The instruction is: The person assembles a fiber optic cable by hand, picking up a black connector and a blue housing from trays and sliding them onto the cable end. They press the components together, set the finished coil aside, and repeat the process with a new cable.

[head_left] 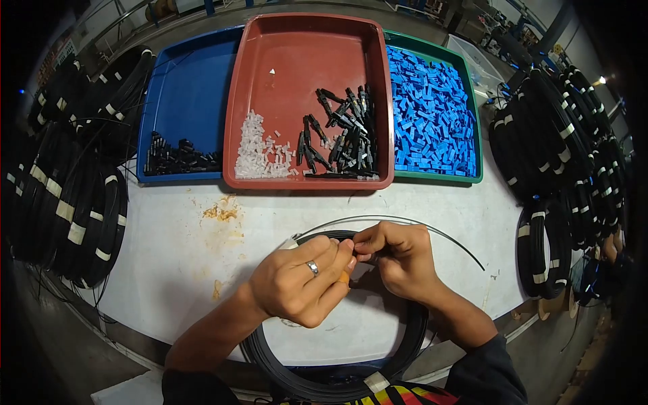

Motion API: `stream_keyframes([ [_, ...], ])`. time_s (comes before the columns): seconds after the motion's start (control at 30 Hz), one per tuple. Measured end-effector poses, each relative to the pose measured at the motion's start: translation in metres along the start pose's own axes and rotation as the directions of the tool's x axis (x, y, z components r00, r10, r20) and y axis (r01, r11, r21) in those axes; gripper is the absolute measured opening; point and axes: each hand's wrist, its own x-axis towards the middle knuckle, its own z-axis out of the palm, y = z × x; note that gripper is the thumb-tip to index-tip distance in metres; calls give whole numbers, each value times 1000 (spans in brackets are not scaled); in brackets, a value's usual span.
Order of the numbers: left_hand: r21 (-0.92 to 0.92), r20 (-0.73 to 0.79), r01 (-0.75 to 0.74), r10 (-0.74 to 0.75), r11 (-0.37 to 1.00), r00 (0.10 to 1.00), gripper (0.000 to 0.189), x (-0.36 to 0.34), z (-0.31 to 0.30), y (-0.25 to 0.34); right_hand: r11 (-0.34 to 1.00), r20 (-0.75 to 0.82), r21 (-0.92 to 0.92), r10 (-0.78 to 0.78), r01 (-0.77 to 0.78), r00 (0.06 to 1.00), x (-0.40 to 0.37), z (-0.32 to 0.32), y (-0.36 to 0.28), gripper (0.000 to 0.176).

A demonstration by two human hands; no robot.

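Observation:
Both hands meet over the upper part of a coil of black cable [262, 351] at the table's front edge. My left hand [300, 280] wears a ring, and its fingers are pinched together; a bit of something orange [344, 277] shows beside them. Close against it, my right hand [399, 260] has its thumb and fingers closed at the same spot. What the fingertips hold is too small and hidden to name. A loose cable end [453, 246] arcs out behind my right hand.
Behind the hands stand a blue tray [196, 88] with black parts, a red tray [304, 61] with clear and black pieces, and a green tray [480, 158] full of blue pieces. Cable coils [74, 209] hang left, and more coils [540, 250] right.

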Motion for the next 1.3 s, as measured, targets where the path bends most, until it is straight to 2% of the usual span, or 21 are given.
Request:
stream_keyframes([
  [0.07,12,8,-38,38,999,999,9,1,-1,-2,991,-26,129,44,-41,999,1,1,-1,21],
  [0.2,-83,40,53,-50,995,998,14,5,-6,-6,998,-6,55,30,-29,1000,2,0,-1,18],
  [0.27,-344,-29,354,-387,870,922,26,0,-1,-8,990,-65,-87,-118,112,991,2,3,-9,18],
  [0.3,-333,-12,394,-422,857,907,50,-4,0,-10,965,-78,-159,-225,210,971,2,4,-7,25],
  [0.33,-335,-10,390,-417,858,909,50,-6,2,-9,964,-83,-161,-225,210,971,2,4,-8,25],
  [0.4,-451,-16,469,-533,759,846,67,-8,5,-5,881,-105,-342,-381,326,919,4,2,-10,29],
  [0.43,-408,11,461,-501,788,865,75,-10,4,-7,882,-108,-343,-380,324,919,5,0,-9,29],
  [0.5,-440,-13,463,-521,769,853,75,-12,8,-6,766,-30,-452,-524,457,851,8,-4,-7,31],
  [0.57,-473,-37,464,-542,749,839,75,-11,7,-7,778,-50,-450,-513,439,857,8,-3,-6,29],
  [0.63,-419,65,521,-548,744,834,73,-10,2,-9,788,-67,-448,-501,423,863,7,-3,-6,28],
  [0.87,-462,43,521,-569,718,821,74,-12,6,-8,832,-106,-418,-444,365,890,7,-3,-6,27],
  [0.93,-576,4,556,-678,599,735,54,-9,8,-2,821,-92,-432,-452,374,887,6,-2,-5,28],
  [0.97,-575,3,557,-679,599,734,54,-7,4,-3,803,-65,-424,-488,418,871,6,-1,-3,31],
  [1.03,-498,195,594,-586,632,787,27,-3,-6,-6,784,-37,-413,-522,463,852,6,-1,-2,35],
  [1.1,-541,152,582,-610,607,777,21,-3,1,-2,725,49,-421,-582,546,811,5,-4,-2,42],
  [1.13,-582,110,566,-633,583,766,18,-3,4,0,724,50,-421,-582,546,811,5,-5,-2,42],
  [1.2,-603,123,575,-647,553,752,17,-2,3,1,656,71,-478,-633,584,771,3,-4,-3,39],
  [1.23,-575,129,535,-578,618,806,15,-2,2,0,656,72,-477,-634,585,770,3,-4,-5,39],
  [1.27,-547,137,490,-504,679,853,13,-1,0,-2,720,67,-443,-568,534,821,2,-4,-9,36],
  [1.3,-547,138,490,-504,679,852,13,2,-2,-2,779,65,-408,-496,477,866,2,-4,-10,33],
])
